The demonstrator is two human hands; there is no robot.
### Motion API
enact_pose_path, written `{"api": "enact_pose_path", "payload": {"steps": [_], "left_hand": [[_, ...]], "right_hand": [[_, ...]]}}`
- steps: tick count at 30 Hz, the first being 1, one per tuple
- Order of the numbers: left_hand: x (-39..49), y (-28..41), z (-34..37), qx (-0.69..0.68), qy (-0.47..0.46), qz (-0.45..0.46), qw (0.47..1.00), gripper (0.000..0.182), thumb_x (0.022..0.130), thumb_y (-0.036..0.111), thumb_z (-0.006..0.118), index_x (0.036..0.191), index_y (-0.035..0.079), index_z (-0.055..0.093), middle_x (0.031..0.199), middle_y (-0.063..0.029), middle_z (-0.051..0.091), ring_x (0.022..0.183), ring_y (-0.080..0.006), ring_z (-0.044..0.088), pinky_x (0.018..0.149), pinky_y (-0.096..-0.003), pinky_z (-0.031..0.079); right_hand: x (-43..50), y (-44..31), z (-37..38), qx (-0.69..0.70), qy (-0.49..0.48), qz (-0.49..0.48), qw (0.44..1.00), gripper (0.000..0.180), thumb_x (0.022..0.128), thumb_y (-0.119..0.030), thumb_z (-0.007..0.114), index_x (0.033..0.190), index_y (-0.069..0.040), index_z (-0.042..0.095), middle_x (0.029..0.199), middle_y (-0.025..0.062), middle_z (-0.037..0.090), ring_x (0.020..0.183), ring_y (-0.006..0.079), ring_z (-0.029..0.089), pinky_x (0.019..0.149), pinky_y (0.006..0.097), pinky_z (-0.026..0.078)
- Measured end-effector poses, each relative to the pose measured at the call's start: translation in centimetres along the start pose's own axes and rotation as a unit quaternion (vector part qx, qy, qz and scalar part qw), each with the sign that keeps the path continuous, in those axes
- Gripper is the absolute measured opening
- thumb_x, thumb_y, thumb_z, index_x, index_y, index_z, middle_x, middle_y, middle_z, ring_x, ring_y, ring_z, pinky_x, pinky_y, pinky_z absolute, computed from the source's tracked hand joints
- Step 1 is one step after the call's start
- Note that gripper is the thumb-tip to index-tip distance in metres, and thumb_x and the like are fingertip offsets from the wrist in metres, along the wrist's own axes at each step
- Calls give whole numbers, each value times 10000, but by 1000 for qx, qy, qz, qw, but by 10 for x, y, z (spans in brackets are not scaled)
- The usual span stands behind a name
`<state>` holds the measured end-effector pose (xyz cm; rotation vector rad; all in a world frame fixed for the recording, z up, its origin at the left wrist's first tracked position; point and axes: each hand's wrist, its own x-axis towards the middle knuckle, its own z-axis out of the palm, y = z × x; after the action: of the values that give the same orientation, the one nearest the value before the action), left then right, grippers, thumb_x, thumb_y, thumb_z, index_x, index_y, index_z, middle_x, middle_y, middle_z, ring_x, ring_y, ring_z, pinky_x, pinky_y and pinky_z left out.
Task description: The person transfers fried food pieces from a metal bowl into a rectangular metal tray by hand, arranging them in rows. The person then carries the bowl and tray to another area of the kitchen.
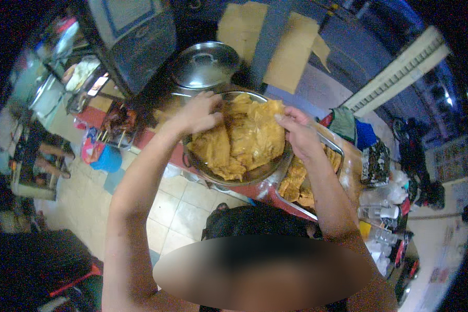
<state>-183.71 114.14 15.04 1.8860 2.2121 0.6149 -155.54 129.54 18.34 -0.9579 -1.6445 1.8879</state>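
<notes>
A wide round metal pan [257, 177] sits in front of me, holding broad, flat, golden-yellow sheets of food [253, 136]. At the upper right edge of the food, my right hand [298, 130] pinches the rim of one sheet between thumb and fingers. My left hand [204, 113] is over the pan's left side, fingers bent and slightly blurred; whether it grips a piece is unclear. Under my right forearm lies a rectangular metal tray [337, 145] with flat browned pieces [294, 177]. More yellowish food shows faintly left of my left hand.
Behind the pan stands a domed metal lid [206, 64] with a handle. Cardboard sheets [292, 50] rise beyond. Skewered food [119, 123] and a blue container [109, 158] are at left. Plastic bags and clear containers [378, 212] crowd the right. Another person's legs [52, 156] show far left.
</notes>
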Motion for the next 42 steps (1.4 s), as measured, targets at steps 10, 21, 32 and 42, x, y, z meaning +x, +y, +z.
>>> {"api": "enact_pose_path", "payload": {"steps": [10, 21, 32, 42], "left_hand": [[13, 14, 3, -45, -40, 55, 997, 441, 918, 225, 624, 1313, 44, 696, 1363, -247, 653, 1311, -427, 576, 1151, -511, 429], [19, 38, -17, -13, -104, 17, 994, 481, 809, 68, 683, 1289, 66, 705, 1289, -219, 691, 1242, -418, 615, 1080, -480, 489], [19, 30, -30, 197, -98, 7, 976, 359, 817, 118, 747, 1174, 111, 711, 1228, -166, 698, 1223, -393, 607, 1148, -512, 412], [25, 48, -43, 362, -155, 49, 918, 362, 783, 118, 754, 1144, 122, 725, 1214, -132, 715, 1215, -365, 613, 1120, -520, 425]], "right_hand": [[-25, -54, -159, 13, 63, -129, 990, 201, 1005, -197, 705, 1147, -56, 682, 1069, 23, 734, 981, 136, 694, 837, 310, 551], [38, 129, -258, 140, 141, 63, 978, 474, 905, -226, 803, 1328, -68, 659, 1158, 66, 724, 982, 218, 677, 785, 350, 552], [58, 177, -296, -351, 130, 74, 924, 512, 889, -314, 814, 1296, -31, 684, 1092, 152, 758, 947, 263, 732, 797, 404, 584], [-73, 182, -187, -495, 18, -8, 869, 501, 939, -485, 711, 1166, -40, 751, 1056, 254, 756, 1000, 445, 729, 902, 516, 577]]}}
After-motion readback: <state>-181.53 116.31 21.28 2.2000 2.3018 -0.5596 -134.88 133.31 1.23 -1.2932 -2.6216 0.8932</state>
